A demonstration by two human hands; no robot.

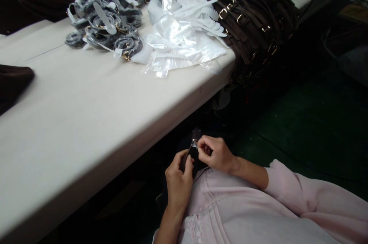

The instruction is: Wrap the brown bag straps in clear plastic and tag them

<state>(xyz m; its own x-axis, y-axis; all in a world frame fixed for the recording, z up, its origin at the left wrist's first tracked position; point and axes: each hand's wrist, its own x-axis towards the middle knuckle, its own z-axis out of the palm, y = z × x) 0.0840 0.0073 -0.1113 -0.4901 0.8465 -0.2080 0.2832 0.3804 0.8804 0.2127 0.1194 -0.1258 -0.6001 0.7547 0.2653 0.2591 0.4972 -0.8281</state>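
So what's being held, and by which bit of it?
A dark strap: the left grip pinches it just below a shiny bit. The right grip is at that shiny bit; I can't tell if it's pinching.

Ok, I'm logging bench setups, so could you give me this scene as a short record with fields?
Left hand: holds a dark strap
Right hand: at a shiny piece on the strap; exact grip too small to tell
Work position: beside the table, off its top
On table, middle: plastic-wrapped coils, clear plastic bags, white strips
Far end: pile of dark straps with buckles, overhanging the edge
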